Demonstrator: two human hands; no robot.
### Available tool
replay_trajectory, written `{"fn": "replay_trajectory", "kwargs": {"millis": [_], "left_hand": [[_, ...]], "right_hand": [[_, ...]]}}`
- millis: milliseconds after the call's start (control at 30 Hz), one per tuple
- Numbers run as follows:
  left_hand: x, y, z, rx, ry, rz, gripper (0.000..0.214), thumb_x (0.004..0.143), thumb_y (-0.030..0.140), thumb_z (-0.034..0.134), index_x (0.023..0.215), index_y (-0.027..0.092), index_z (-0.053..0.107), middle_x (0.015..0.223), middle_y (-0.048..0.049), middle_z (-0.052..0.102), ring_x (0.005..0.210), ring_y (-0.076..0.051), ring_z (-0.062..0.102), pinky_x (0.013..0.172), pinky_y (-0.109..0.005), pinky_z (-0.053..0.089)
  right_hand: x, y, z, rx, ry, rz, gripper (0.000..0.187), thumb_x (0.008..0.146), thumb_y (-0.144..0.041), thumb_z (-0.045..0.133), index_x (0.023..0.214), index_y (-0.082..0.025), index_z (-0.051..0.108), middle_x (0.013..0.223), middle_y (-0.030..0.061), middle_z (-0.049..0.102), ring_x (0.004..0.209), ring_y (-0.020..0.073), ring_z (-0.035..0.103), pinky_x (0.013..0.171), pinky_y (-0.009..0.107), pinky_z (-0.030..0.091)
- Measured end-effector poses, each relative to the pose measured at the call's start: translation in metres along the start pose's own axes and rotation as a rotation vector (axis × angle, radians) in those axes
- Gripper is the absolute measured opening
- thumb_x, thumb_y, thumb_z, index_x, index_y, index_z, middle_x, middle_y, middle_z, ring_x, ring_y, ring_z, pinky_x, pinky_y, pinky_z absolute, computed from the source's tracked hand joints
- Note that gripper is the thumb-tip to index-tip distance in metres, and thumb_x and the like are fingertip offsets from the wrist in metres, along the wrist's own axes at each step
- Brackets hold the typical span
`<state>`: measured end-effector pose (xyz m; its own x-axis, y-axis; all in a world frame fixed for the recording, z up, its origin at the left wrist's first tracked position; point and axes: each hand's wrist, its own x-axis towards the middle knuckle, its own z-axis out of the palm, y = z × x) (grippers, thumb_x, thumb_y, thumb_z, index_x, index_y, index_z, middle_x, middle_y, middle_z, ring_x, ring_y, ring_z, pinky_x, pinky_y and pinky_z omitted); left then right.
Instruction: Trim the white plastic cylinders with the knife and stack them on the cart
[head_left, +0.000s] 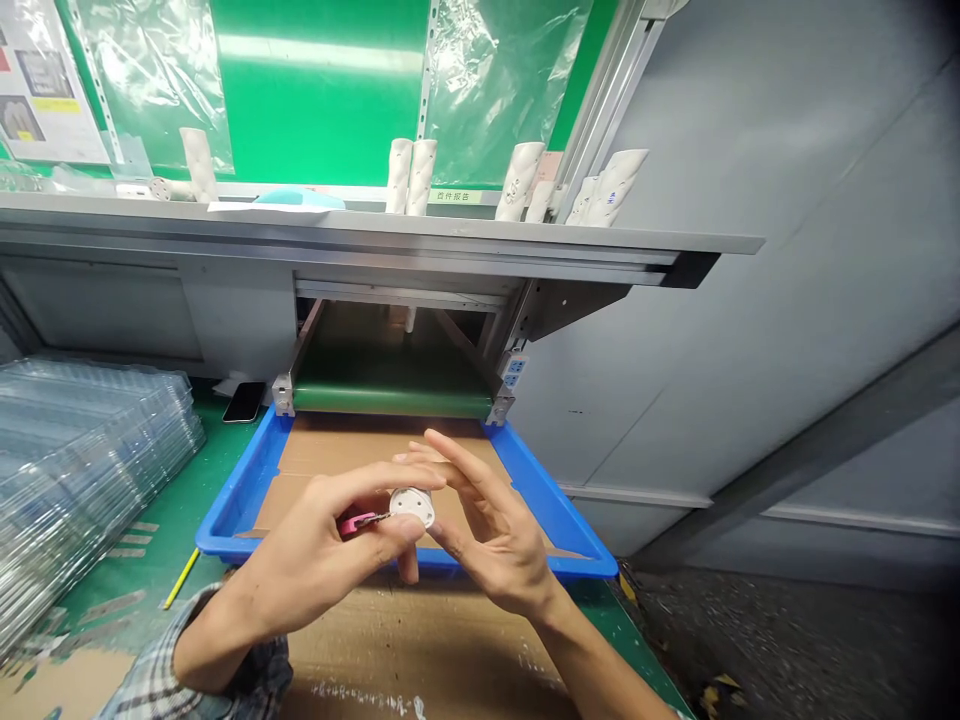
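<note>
Above the front of the blue tray, my left hand [330, 545] is closed, with thumb and forefinger pinching a white round part [412, 507] whose end face has small holes. A pink-handled tool [355, 524] with a thin metal tip is also tucked in that hand; most of it is hidden, so I cannot tell its kind. Close on the right, my right hand [487, 530] has its fingers stretched out and apart. Its thumb tip is beside the white part; whether it touches is unclear.
A blue tray [559, 500] lined with cardboard lies below a green conveyor belt [394, 395]. Clear plastic trays [82, 470] are stacked at left, near a phone [244, 402] and a yellow stick [181, 578]. White patterned tubes [519, 180] stand on the shelf [375, 230] overhead.
</note>
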<state>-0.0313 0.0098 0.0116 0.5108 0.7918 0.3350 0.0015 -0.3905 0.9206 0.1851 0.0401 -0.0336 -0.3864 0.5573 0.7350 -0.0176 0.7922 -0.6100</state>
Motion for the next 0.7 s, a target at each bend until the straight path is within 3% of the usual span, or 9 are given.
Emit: {"fn": "replay_trajectory", "kwargs": {"millis": [100,200,233,300,367,433,533,600,700], "left_hand": [[0.0,-0.003,-0.001,-0.014,0.03,0.016,0.03,0.107,0.028,0.062,0.134,0.025,0.074,0.088,-0.0029,0.078,0.073,-0.016,0.074,0.072,-0.029,0.057],[0.001,-0.005,0.0,0.036,0.063,0.058,0.029,0.106,0.026,0.061,0.131,0.023,0.076,0.079,-0.0025,0.077,0.074,-0.017,0.073,0.069,-0.027,0.057],[0.001,-0.005,0.0,0.061,0.071,0.073,0.029,0.106,0.025,0.062,0.131,0.023,0.076,0.079,-0.0025,0.078,0.074,-0.017,0.073,0.069,-0.027,0.057],[0.001,-0.006,0.002,0.116,0.073,0.109,0.027,0.105,0.023,0.064,0.128,0.024,0.078,0.084,-0.0025,0.08,0.075,-0.016,0.074,0.071,-0.026,0.057],[0.001,-0.008,0.004,0.16,0.047,0.135,0.026,0.105,0.023,0.062,0.125,0.025,0.08,0.085,-0.0018,0.08,0.076,-0.015,0.074,0.073,-0.025,0.057],[0.001,-0.01,0.004,0.214,0.061,0.151,0.027,0.108,0.027,0.058,0.123,0.025,0.08,0.074,0.0006,0.077,0.069,-0.014,0.07,0.067,-0.023,0.054],[0.002,-0.013,0.001,0.402,0.272,0.198,0.028,0.11,0.035,0.053,0.119,0.023,0.078,0.072,0.0023,0.073,0.054,-0.01,0.058,0.056,-0.022,0.045],[0.003,-0.013,-0.003,0.554,0.411,0.211,0.029,0.109,0.043,0.055,0.11,0.022,0.074,0.072,0.003,0.068,0.05,-0.01,0.05,0.051,-0.022,0.039],[0.004,-0.011,-0.007,0.699,0.451,0.168,0.035,0.107,0.055,0.053,0.104,0.022,0.063,0.064,0.0065,0.056,0.049,-0.012,0.049,0.048,-0.023,0.037]], "right_hand": [[0.002,0.003,0.002,0.052,0.009,0.02,0.065,0.104,-0.029,0.07,0.163,-0.035,0.043,0.147,0.0098,0.069,0.139,0.0256,0.065,0.124,0.052,0.048],[0.006,0.006,0.007,0.18,0.052,0.164,0.067,0.098,-0.049,0.076,0.157,-0.029,0.053,0.158,0.0138,0.059,0.147,0.0311,0.056,0.121,0.053,0.05],[0.007,0.007,0.009,0.282,0.05,0.24,0.068,0.097,-0.057,0.073,0.155,-0.027,0.055,0.158,0.0156,0.059,0.143,0.0323,0.059,0.114,0.05,0.056],[0.01,0.007,0.014,0.529,0.036,0.4,0.069,0.1,-0.065,0.064,0.155,-0.024,0.054,0.147,0.0185,0.067,0.118,0.0298,0.074,0.086,0.04,0.067],[0.013,0.005,0.018,0.7,0.039,0.53,0.067,0.103,-0.064,0.06,0.154,-0.022,0.054,0.131,0.0182,0.075,0.095,0.0251,0.077,0.065,0.031,0.063],[0.015,0.004,0.02,0.754,0.077,0.601,0.065,0.101,-0.061,0.065,0.15,-0.02,0.058,0.119,0.0152,0.078,0.09,0.023,0.077,0.065,0.028,0.061],[0.015,0.004,0.019,0.743,0.133,0.631,0.064,0.099,-0.06,0.069,0.148,-0.021,0.06,0.11,0.0115,0.078,0.09,0.0226,0.078,0.08,0.033,0.063],[0.015,0.006,0.017,0.7,0.175,0.618,0.065,0.098,-0.06,0.071,0.15,-0.023,0.058,0.107,0.0106,0.078,0.085,0.0215,0.078,0.079,0.034,0.064],[0.015,0.01,0.014,0.603,0.224,0.52,0.069,0.091,-0.06,0.08,0.145,-0.021,0.06,0.102,0.011,0.08,0.081,0.0207,0.077,0.075,0.032,0.064]]}}
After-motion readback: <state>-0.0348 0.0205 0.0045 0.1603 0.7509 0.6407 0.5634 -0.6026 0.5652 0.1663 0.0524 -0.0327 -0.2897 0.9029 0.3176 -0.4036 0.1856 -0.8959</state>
